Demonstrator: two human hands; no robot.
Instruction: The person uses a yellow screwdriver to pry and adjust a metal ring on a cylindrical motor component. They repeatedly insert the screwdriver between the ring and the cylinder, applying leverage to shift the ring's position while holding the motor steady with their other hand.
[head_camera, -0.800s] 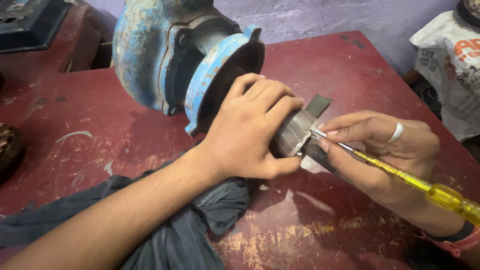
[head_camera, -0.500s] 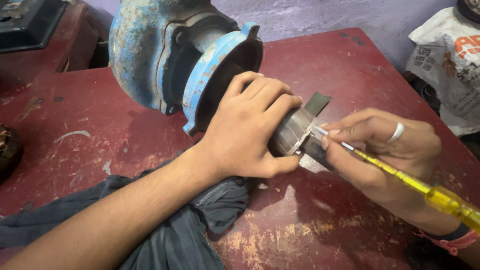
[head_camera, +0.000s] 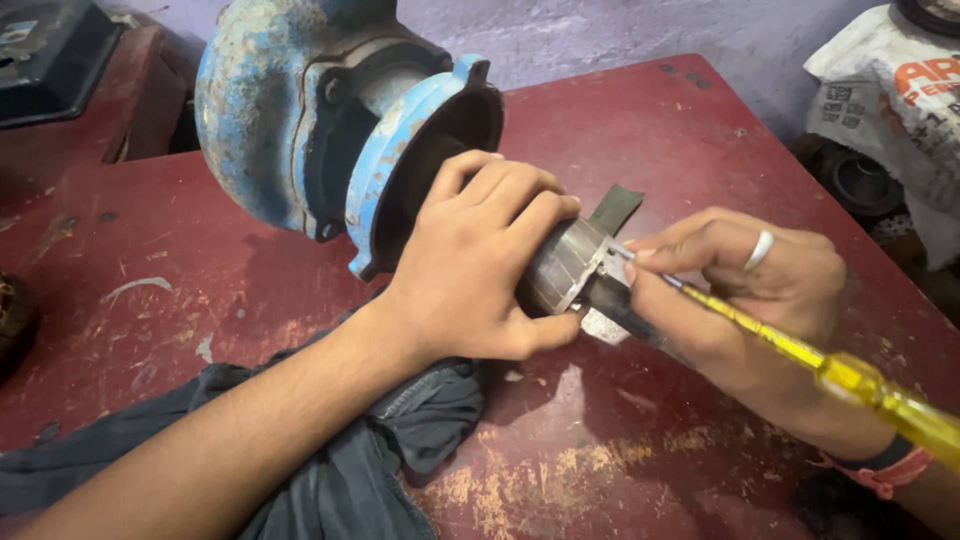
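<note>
A worn blue pump housing (head_camera: 300, 120) lies on its side on a dark red table (head_camera: 660, 130), its round opening facing me. My left hand (head_camera: 480, 260) wraps around a grey metal cylinder (head_camera: 568, 268) that sticks out of that opening. My right hand (head_camera: 740, 290), with a ring on one finger, grips a screwdriver with a clear yellow handle (head_camera: 860, 385). Its tip rests against the outer end of the cylinder. A dark strip (head_camera: 615, 208) pokes up behind the cylinder.
A dark grey cloth (head_camera: 330, 470) lies under my left forearm. A printed white sack (head_camera: 890, 100) sits at the right beyond the table edge, and a black box (head_camera: 45, 50) at the far left. The tabletop paint is scratched and chipped.
Both hands keep their grip in the same place. The view has shifted slightly, with the pump housing sliding a little left in the frame.
</note>
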